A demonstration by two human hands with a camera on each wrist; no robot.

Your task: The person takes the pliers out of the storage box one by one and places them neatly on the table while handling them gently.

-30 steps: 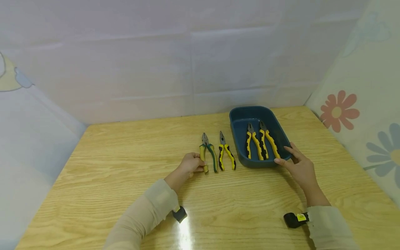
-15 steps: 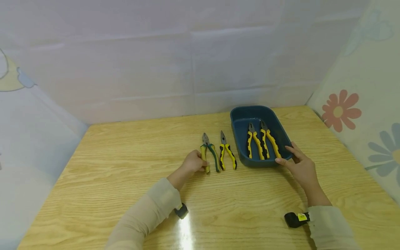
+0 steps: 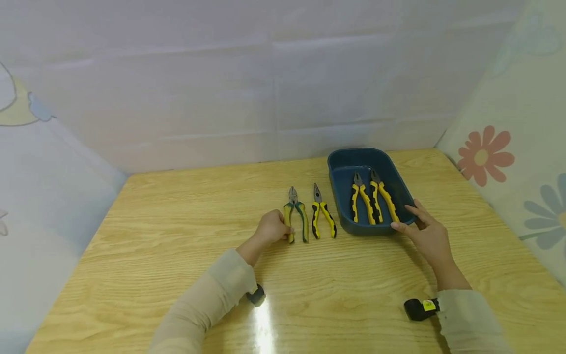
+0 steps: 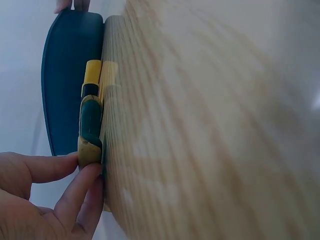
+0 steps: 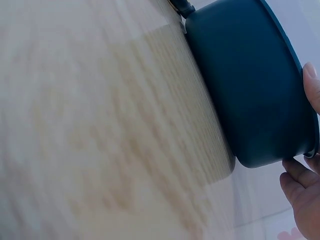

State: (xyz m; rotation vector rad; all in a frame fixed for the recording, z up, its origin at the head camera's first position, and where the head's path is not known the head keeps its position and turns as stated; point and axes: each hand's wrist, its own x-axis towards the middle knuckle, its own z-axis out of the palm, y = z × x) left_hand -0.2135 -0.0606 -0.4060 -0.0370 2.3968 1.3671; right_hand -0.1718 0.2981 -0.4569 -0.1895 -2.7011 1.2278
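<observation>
My left hand pinches the left handle of a pair of green-and-yellow combination pliers, which lies on the table with its nose pointing away. In the left wrist view, the thumb and fingers close on the end of that handle. Just right of it lies a pair of yellow-and-black long-nose pliers. My right hand holds the near right corner of a dark blue tray, thumb over the rim and fingers along the outside. Inside the tray, two yellow-and-black combination pliers lie side by side.
The wooden table ends at a pale cloth wall behind the tray. A flower-printed wall stands along the right side. Each wrist carries a small black camera.
The handles of the green-and-yellow pliers swing slightly right, then back left, in my left hand's pinch. My right hand keeps its hold on the tray. The head view shifts a little.
</observation>
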